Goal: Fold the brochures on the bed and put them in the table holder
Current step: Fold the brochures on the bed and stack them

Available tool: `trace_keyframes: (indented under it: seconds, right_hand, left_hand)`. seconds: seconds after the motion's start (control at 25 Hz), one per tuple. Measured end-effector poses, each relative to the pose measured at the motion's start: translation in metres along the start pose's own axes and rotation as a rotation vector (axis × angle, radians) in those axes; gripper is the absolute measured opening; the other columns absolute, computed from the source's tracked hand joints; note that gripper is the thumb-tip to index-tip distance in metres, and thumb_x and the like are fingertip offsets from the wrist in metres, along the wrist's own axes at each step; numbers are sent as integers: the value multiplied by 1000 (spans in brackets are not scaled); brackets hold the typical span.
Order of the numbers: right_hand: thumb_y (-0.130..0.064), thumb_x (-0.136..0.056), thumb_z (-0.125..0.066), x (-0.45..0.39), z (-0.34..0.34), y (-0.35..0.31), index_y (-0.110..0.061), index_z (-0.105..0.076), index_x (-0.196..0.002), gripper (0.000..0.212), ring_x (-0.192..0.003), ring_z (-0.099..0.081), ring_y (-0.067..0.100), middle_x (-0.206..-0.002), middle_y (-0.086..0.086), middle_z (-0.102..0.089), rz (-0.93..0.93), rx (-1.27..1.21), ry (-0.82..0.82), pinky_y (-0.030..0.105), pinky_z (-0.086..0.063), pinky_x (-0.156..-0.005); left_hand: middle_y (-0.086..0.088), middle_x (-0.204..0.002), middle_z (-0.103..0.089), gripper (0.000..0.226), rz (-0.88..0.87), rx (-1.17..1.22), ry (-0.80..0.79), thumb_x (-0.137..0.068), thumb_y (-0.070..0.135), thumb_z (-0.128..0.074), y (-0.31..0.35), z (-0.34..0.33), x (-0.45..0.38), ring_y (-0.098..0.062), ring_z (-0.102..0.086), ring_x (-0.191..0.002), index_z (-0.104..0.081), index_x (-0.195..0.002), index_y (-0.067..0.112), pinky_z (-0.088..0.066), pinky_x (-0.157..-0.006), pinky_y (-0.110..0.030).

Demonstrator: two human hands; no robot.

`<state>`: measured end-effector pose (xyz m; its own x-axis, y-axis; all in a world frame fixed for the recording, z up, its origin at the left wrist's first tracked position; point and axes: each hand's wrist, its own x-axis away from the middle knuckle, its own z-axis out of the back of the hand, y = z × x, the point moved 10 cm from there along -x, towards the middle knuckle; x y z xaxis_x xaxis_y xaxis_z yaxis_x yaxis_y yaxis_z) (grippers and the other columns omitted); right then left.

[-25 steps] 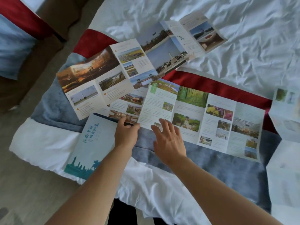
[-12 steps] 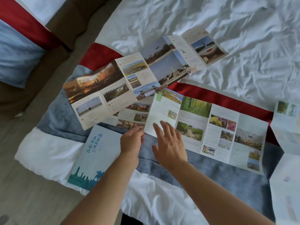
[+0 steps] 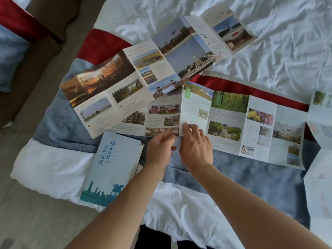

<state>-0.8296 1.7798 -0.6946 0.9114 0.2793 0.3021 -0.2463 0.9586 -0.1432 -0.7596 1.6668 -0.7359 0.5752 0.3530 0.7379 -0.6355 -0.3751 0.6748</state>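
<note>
A long unfolded brochure with green landscape photos (image 3: 242,126) lies flat across the bedspread. My right hand (image 3: 195,146) pinches its lower left corner, and that end panel is slightly raised. My left hand (image 3: 159,150) is right beside it, fingertips touching the lower edge of a partly covered brochure with building photos (image 3: 161,119); thumb and fingers are apart. A second unfolded brochure (image 3: 152,69) lies diagonally above. A folded brochure with a pale blue cover (image 3: 111,168) lies left of my left hand. No table holder is in view.
More unfolded paper (image 3: 321,123) runs down the right edge of the bed. The bed has a white sheet (image 3: 269,42) and a red, blue and white runner (image 3: 59,126). Floor and a brown sofa with a cushion (image 3: 10,51) are on the left.
Both hands moved up and together to the green brochure's lower left corner. My right hand went from lying flat on the paper to pinching the corner; the end panel has lifted a little.
</note>
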Motion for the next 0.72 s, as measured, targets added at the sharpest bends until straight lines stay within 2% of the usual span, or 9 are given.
trace_keyframes:
  seconds: [0.08,0.16,0.24,0.32,0.4,0.52,0.6,0.72]
  right_hand:
    - [-13,-97,-47,1,2,4,-11,-46,-139,43,-109,-56,31,-129,8,-57,-17,-31,19,41,-46,-85]
    - [-9,-95,-50,1,6,9,-11,-52,-134,40,-105,-58,32,-126,8,-62,-31,-68,45,42,-46,-84]
    - [-6,-92,-53,5,12,19,-10,-56,-131,39,-103,-61,32,-124,7,-65,-52,-94,75,42,-48,-83]
    - [-4,-92,-54,11,17,33,-9,-57,-132,40,-102,-63,34,-123,8,-67,-85,-129,103,43,-49,-82]
    - [-2,-92,-55,19,21,45,-7,-58,-132,41,-98,-64,36,-119,10,-68,-87,-156,126,44,-50,-80]
    - [0,-91,-57,27,28,60,-6,-60,-130,40,-88,-66,37,-107,11,-71,-73,-183,172,43,-51,-75]
    - [-3,-92,-55,30,31,73,-9,-62,-128,36,-88,-66,35,-103,9,-72,-106,-218,187,42,-51,-75]
    - [-5,-93,-49,35,34,83,-12,-62,-124,34,-85,-66,32,-99,7,-72,-116,-293,204,39,-51,-72]
  left_hand:
    - [15,-77,-71,16,-51,-103,68,-88,18,-65,6,14,-3,-4,-64,-65,-74,-99,26,-46,-55,-17]
    - [11,-87,-70,15,-73,-186,177,-87,21,-66,10,32,-7,-8,-63,-80,-72,-101,23,-45,-65,-19]
    - [8,-93,-67,13,-65,-227,315,-87,21,-66,11,52,-8,-14,-62,-90,-67,-99,19,-40,-64,-18]
    - [-1,-102,-62,19,-32,-209,457,-86,19,-67,7,70,-7,-21,-60,-92,-60,-103,14,-37,-60,-18]
    - [-11,-118,-55,32,-24,-207,544,-85,20,-71,6,81,-7,-25,-58,-95,-56,-112,11,-43,-67,-23]
    - [-17,-137,-46,51,-18,-292,567,-86,25,-72,7,87,-11,-35,-54,-115,-52,-130,11,-47,-81,-38]
    - [-15,-148,-41,66,4,-308,526,-88,30,-70,3,84,-13,-36,-44,-132,-41,-145,12,-44,-99,-46]
    - [-11,-145,-49,74,-14,-363,435,-88,33,-69,2,70,-14,-34,-44,-134,-33,-151,16,-40,-108,-51]
